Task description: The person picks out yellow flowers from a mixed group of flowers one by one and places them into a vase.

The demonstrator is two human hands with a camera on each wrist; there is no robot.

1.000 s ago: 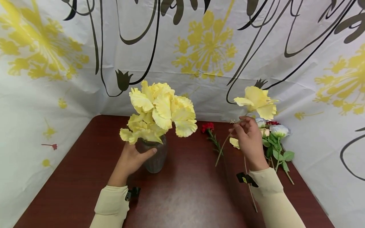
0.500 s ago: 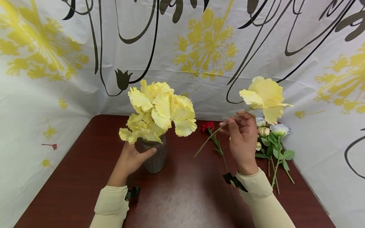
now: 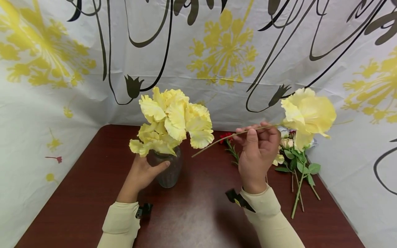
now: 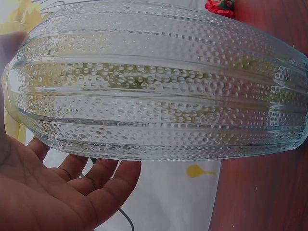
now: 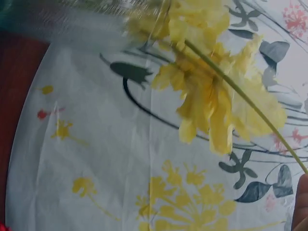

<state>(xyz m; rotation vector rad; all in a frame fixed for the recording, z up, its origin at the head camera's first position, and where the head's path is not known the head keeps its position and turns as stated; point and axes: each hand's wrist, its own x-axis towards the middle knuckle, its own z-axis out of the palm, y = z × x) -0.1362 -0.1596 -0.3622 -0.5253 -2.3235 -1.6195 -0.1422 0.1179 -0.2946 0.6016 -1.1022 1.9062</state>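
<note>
A ribbed, dimpled glass vase stands upright on the dark red table. Several large yellow flowers with ruffled petals fill its mouth. My left hand holds the vase near its neck, thumb in front; the left wrist view shows the other fingers curved along the glass. To the right, my right hand pinches the thin stem of another yellow flower between thumb and fingers. That flower's bloom points right, and its stem end slants down left, apart from the vase. The right wrist view shows the bare stem crossing before the yellow blooms.
A red carnation lies behind my right hand, partly hidden. At the table's right side is a pile of pale blue, cream and other flowers with green leaves. White printed cloth hangs behind the table.
My right hand has raised the yellow flower and tipped its bloom to the right, so the stem end swings left and up toward the vase. The left hand and vase stay put.
</note>
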